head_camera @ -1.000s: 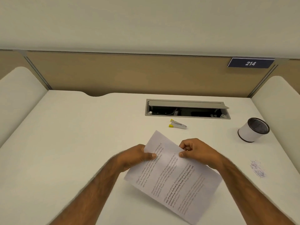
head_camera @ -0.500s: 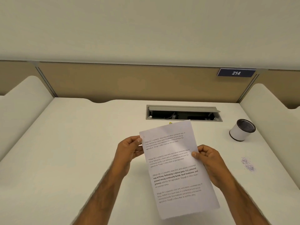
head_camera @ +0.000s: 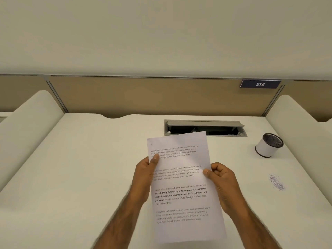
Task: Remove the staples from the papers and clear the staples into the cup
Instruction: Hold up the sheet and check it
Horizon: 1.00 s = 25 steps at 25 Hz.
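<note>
White printed papers (head_camera: 183, 180) are held upright above the middle of the desk, text facing me. A small staple mark shows near the top left corner of the papers. My left hand (head_camera: 145, 175) pinches their left edge with the thumb on the front. My right hand (head_camera: 221, 178) grips the right edge, thumb on the front. A white cup (head_camera: 265, 148) with a dark mesh inside stands at the right. A small heap of staples (head_camera: 276, 182) lies on the desk in front of the cup. The papers hide the staple remover.
The white desk (head_camera: 89, 168) has an open grey cable box (head_camera: 204, 127) at the back, rounded white side dividers and a tan back panel with a "214" plate (head_camera: 260, 84).
The papers came up from the desk and turned upright to face me. My hands shifted to their side edges. The yellow-tipped staple remover is now hidden behind the papers.
</note>
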Motion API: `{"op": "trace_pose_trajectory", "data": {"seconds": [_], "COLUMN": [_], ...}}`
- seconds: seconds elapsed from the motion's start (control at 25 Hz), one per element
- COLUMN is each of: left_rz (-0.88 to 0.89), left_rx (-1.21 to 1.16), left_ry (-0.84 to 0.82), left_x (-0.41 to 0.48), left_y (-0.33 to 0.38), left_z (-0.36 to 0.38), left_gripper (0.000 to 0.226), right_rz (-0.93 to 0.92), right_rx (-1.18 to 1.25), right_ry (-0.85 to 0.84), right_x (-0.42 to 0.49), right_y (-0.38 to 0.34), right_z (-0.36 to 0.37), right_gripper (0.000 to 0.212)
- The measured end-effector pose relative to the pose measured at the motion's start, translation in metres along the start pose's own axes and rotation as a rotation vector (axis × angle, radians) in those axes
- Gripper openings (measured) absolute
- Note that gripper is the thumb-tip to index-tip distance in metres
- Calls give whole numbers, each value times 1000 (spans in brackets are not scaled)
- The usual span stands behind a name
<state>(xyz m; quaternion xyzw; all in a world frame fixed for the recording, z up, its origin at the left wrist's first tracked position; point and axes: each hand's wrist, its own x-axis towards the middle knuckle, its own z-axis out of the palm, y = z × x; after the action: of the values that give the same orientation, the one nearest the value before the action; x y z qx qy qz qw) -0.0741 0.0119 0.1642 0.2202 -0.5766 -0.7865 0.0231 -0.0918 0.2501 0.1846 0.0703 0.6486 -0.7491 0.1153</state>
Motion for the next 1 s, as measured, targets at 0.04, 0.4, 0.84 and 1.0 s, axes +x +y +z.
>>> {"op": "trace_pose_trajectory", "data": {"seconds": [0.04, 0.4, 0.84, 1.0], "left_rz": [-76, -81, 201, 187], "left_rx": [-53, 36, 135, 40], "left_ry": [-108, -156, 153, 268], "left_x": [-3, -19, -37, -38], "left_y": [4, 1, 23, 30], "left_z": [-4, 13, 61, 67], "left_gripper": [37, 31, 26, 22], "right_rz": [18, -4, -713, -796], "right_rx": [4, -92, -1136, -1374], "right_ry": [-4, -43, 223, 199], "right_x": [0, 5, -39, -49], "right_y": [0, -10, 13, 28], "right_z": [0, -9, 59, 83], "right_gripper": [10, 13, 79, 82]}}
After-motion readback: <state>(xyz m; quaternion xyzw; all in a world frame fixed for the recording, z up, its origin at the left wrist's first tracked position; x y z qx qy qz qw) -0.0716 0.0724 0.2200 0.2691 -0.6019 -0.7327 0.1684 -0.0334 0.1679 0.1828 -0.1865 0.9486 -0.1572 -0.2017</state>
